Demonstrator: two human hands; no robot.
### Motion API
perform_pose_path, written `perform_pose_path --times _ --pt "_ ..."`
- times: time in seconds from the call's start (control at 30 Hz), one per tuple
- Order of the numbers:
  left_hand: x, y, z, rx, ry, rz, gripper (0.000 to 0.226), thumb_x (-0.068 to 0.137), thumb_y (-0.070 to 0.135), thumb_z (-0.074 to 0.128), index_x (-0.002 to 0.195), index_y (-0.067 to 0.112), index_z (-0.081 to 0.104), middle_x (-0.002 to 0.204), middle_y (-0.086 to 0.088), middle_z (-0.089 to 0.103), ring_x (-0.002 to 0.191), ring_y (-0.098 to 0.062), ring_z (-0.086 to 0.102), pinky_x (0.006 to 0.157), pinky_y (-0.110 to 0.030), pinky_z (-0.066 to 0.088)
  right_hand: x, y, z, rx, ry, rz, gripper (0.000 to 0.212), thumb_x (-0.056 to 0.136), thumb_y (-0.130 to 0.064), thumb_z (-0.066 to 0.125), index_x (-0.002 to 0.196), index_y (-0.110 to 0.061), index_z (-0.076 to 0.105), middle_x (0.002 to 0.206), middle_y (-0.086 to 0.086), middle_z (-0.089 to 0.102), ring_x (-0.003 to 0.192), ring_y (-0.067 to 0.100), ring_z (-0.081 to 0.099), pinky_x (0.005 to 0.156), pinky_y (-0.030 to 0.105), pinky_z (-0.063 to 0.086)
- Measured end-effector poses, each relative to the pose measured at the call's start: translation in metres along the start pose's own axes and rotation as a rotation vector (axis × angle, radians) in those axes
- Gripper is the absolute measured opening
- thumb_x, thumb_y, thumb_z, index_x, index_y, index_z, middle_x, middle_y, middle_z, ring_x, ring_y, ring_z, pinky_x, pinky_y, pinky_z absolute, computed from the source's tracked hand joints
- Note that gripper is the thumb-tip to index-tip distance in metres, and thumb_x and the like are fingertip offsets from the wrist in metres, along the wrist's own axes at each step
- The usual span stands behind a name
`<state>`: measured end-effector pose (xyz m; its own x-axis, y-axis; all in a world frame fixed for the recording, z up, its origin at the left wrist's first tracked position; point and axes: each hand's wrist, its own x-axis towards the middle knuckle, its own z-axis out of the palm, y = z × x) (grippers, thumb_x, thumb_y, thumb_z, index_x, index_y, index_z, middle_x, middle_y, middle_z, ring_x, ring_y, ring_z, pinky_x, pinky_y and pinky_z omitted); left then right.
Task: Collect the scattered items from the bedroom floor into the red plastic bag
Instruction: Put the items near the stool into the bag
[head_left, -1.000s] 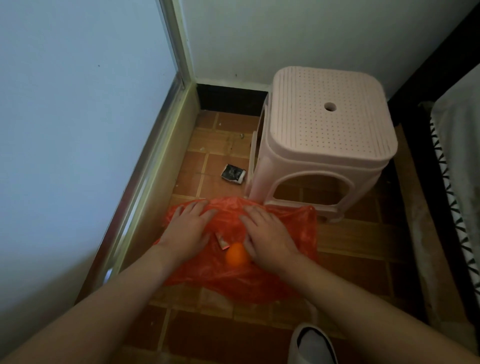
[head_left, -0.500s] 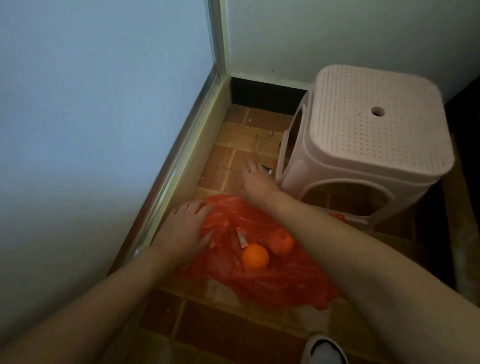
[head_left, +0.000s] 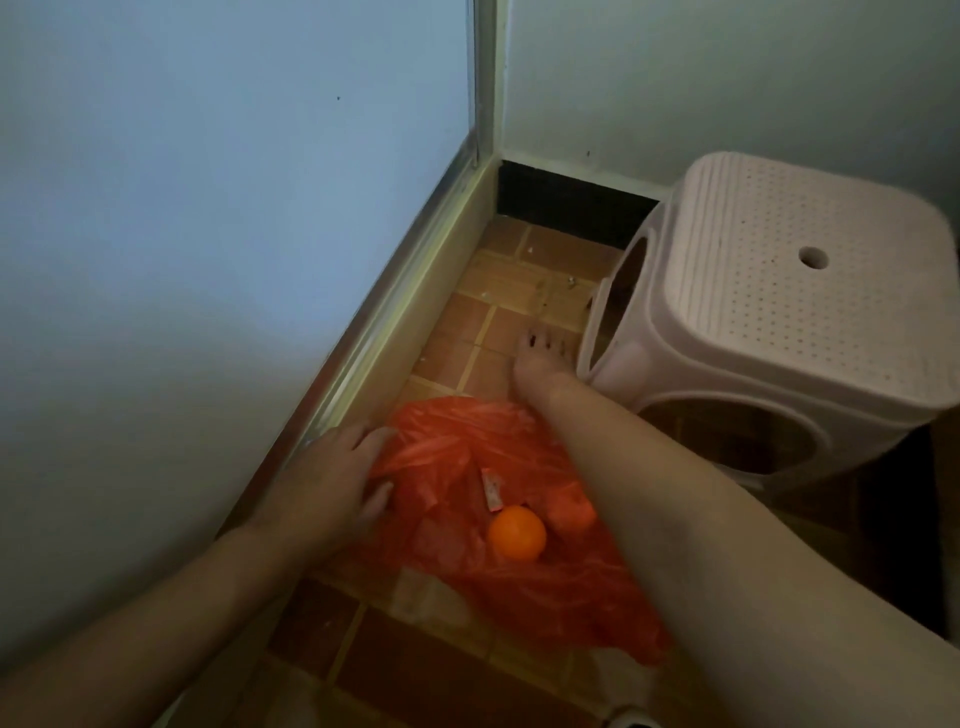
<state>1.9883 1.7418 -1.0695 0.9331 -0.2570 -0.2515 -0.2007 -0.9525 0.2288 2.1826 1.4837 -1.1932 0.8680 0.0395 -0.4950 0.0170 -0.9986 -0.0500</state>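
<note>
Fingers of the left hand lie spread and flat on the near-left edge of the red plastic bag, pinning it to the tiled floor. An orange ball and a small wrapper rest on or in the bag. Beyond it, the right hand reaches down beside the pink stool; dark specks show at its fingertips, and whether it pinches anything cannot be told. Any item there is hidden under the hand. Thin plastic could slide or fold shut, and the ball may roll off when the bag is lifted.
</note>
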Motion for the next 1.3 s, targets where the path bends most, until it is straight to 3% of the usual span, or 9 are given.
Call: perform_pose_path --times 0.2,0.4,0.7,0.9,1.07,1.3 --pt "-0.001 -0.002 -0.003 -0.004 0.014 -0.022 0.057 0.092 0.044 0.062 0.145 0.028 0.048 0.136 0.008 0.055 0.118 -0.016 0.054 0.097 -0.036 0.050 -0.006 0.001 0.009 -0.006 0.062 -0.073 0.061 0.100 -0.010 0.044 0.158 -0.009 0.025 0.154 0.022 0.036 0.138 0.043 0.040 0.113 0.057 0.036" --pt "0.003 0.010 -0.005 0.007 0.046 0.023 0.056 0.092 0.047 0.061 0.143 0.028 0.051 0.135 0.008 0.056 0.116 -0.015 0.055 0.099 -0.035 0.048 -0.027 -0.003 0.003 0.063 0.217 -0.151 0.053 0.093 -0.005 0.056 0.145 -0.010 0.044 0.144 0.016 0.045 0.131 0.038 0.046 0.109 0.052 0.041" --pt "0.000 0.010 -0.007 -0.003 0.047 0.018 0.052 0.092 0.053 0.057 0.139 0.031 0.054 0.126 0.008 0.057 0.114 -0.016 0.055 0.099 -0.040 0.049 -0.124 -0.013 -0.012 0.188 0.488 -0.366 0.069 0.090 -0.022 0.068 0.152 -0.020 0.038 0.139 0.005 0.048 0.123 0.028 0.049 0.101 0.046 0.048" --pt "-0.010 0.004 -0.008 0.039 0.006 -0.003 0.043 0.097 0.051 0.054 0.134 0.029 0.056 0.123 0.007 0.059 0.114 -0.015 0.055 0.102 -0.037 0.047 -0.204 0.004 0.000 0.426 0.307 -0.491 0.072 0.084 -0.027 0.069 0.149 -0.027 0.040 0.138 -0.006 0.052 0.126 0.014 0.047 0.107 0.036 0.044" --pt "-0.013 0.005 -0.008 0.036 0.001 -0.014 0.036 0.096 0.046 0.056 0.126 0.027 0.062 0.116 0.005 0.062 0.108 -0.017 0.058 0.091 -0.038 0.053 -0.220 0.021 0.044 0.392 0.250 -0.481 0.063 0.078 -0.027 0.069 0.138 -0.024 0.051 0.129 -0.004 0.057 0.115 0.021 0.055 0.096 0.038 0.046" --pt "-0.017 0.010 -0.014 0.071 0.000 -0.021 0.035 0.096 0.047 0.053 0.123 0.027 0.061 0.116 0.005 0.063 0.109 -0.018 0.059 0.090 -0.038 0.054 -0.217 0.014 0.056 0.447 0.250 -0.522 0.062 0.083 -0.026 0.076 0.141 -0.015 0.056 0.137 0.001 0.059 0.127 0.021 0.054 0.110 0.034 0.041"
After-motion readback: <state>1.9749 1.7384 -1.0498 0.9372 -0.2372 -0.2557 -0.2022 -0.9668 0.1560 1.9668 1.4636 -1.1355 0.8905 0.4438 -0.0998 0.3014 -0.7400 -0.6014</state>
